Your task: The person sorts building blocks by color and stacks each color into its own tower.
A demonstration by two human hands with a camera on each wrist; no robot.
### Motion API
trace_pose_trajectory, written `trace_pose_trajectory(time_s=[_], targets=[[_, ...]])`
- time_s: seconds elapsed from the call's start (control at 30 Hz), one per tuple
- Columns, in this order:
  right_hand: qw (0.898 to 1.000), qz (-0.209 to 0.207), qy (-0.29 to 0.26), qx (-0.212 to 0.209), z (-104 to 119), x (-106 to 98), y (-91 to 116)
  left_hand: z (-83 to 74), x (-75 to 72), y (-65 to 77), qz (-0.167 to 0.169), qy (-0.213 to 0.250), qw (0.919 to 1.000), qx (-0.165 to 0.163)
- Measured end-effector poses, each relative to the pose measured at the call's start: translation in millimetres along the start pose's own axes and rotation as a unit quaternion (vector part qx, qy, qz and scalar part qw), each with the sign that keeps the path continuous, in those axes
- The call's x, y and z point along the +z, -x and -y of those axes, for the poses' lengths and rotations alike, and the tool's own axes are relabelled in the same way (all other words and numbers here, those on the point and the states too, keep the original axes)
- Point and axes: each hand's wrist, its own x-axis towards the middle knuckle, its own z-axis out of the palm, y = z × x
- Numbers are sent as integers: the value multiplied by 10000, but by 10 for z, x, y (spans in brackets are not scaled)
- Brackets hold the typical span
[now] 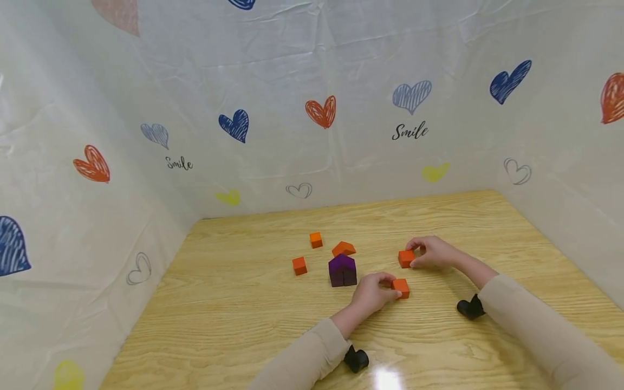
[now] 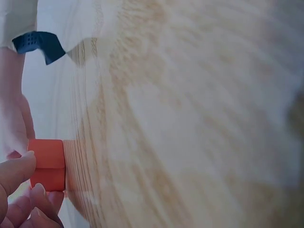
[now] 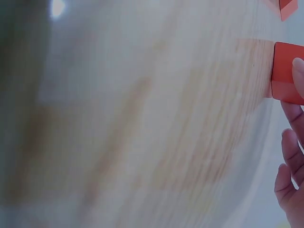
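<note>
My left hand (image 1: 374, 295) pinches a red-orange cube (image 1: 401, 288) between thumb and fingers, low at the wooden table. A little farther back, my right hand (image 1: 434, 252) holds another red-orange cube (image 1: 406, 259) the same way. In the left wrist view, thumb and fingertips lie on the sides of the left cube (image 2: 47, 165). The right wrist view shows the thumb against the right cube (image 3: 286, 71), with fingers below it. Left of my hands stands a dark purple house-shaped block pair (image 1: 343, 271), and an orange wedge-shaped block (image 1: 343, 248) shows just behind it.
Two more cubes rest to the left: an orange cube (image 1: 316, 240) at the back and a red-orange cube (image 1: 299, 266) nearer. The wood-grain table (image 1: 234, 314) is enclosed by a white sheet (image 1: 273, 70) with printed hearts. A black wrist device (image 1: 356, 359) hangs under each sleeve.
</note>
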Motion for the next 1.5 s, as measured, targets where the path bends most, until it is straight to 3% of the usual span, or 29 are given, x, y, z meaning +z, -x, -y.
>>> trace_pose_trajectory(time_s=[0.27,0.77,1.27,1.5], targets=[[9999,9,-109,-77,15,35,171,2,-11,11,18,-45,10000,23],[9983,417,-388,-96,140,63,382,-6,-5,-9,28,60,9999,-98],[9980,347,-395,-340,211,161,489,-17,-6,-3,-11,115,9999,-110],[9978,453,-422,-228,259,191,494,-25,-9,7,-28,141,9998,-142]])
